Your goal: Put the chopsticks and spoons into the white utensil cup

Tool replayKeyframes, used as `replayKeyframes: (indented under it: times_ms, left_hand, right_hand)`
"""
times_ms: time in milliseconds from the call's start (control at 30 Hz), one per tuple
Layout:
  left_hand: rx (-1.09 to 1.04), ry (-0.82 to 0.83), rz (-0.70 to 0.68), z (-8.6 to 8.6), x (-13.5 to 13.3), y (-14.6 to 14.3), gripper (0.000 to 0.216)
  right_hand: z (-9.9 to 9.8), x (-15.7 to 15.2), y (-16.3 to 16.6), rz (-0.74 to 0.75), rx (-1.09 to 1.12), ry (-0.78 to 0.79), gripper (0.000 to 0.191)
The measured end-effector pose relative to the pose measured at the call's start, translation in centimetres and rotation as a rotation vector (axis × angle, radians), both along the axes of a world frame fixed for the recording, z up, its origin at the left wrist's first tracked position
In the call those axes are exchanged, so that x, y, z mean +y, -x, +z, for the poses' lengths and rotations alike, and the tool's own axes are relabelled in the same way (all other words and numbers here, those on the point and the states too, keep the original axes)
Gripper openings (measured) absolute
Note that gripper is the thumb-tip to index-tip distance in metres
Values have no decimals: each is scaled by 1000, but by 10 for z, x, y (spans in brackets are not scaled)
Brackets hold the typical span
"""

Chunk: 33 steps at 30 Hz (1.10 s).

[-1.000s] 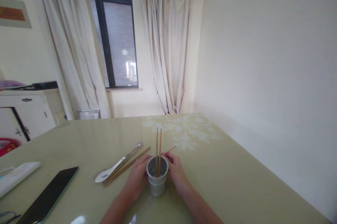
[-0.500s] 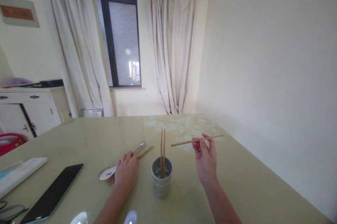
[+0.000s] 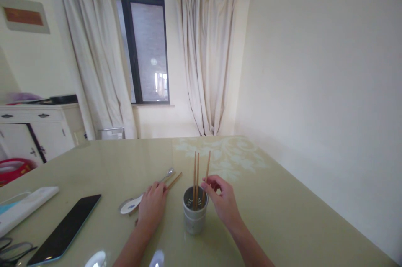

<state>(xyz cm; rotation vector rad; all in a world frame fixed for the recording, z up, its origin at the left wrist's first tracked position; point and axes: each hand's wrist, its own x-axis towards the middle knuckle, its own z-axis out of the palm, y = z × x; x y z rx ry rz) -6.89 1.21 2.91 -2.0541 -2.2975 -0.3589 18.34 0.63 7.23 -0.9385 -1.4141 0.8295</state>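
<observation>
Glossy table (image 3: 282,210), cylindrical cup (image 3: 194,219), wooden chopsticks (image 3: 197,175)

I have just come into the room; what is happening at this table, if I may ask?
The right hand of a person pinches a chopstick, its lower end inside the grey cup, where two other chopsticks stand. The left hand rests over utensils lying left of the cup: a white spoon, a metal spoon and a wooden stick. Whether it grips any is unclear. A dark phone or tablet lies farther left.
</observation>
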Motion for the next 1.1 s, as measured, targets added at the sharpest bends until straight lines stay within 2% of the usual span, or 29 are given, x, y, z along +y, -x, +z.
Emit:
replayKeyframes:
  times_ms: [133, 267, 333, 433, 533, 667, 733, 967, 1100]
  left_hand:
    - [44, 9, 45, -2, -2, 1, 30]
    - [86, -23, 59, -2, -1, 0, 32]
    - [57, -61, 13, 1, 0, -4, 32]
    - [-121, -86, -75, 6, 1, -14, 31]
    - [-317, -74, -244, 11, -4, -27, 27]
    - [-441, -82, -529, 15, -13, -36, 27]
    - [-492, -91, -563, 14, -13, -35, 30]
    - [-626, -174, -513, 2, 0, -25, 31]
    - [-646, -196, -571, -1, -2, -30, 32]
  right_hand:
    - [-5, 1, 4, -25, -50, 38, 24]
    - [-11, 2, 6, 18, -4, 53, 35]
    - [-14, 5, 7, 26, 56, 51, 46]
    - [-25, 13, 9, 6, 124, 111, 61]
    - [-39, 22, 14, 49, 141, 226, 61]
    - [-49, 28, 21, 146, 247, 285, 55]
    - [-49, 30, 19, 120, 306, 291, 54]
    - [-39, 40, -7, -108, 472, 191, 54]
    - [-36, 35, -1, 79, 385, 268, 54]
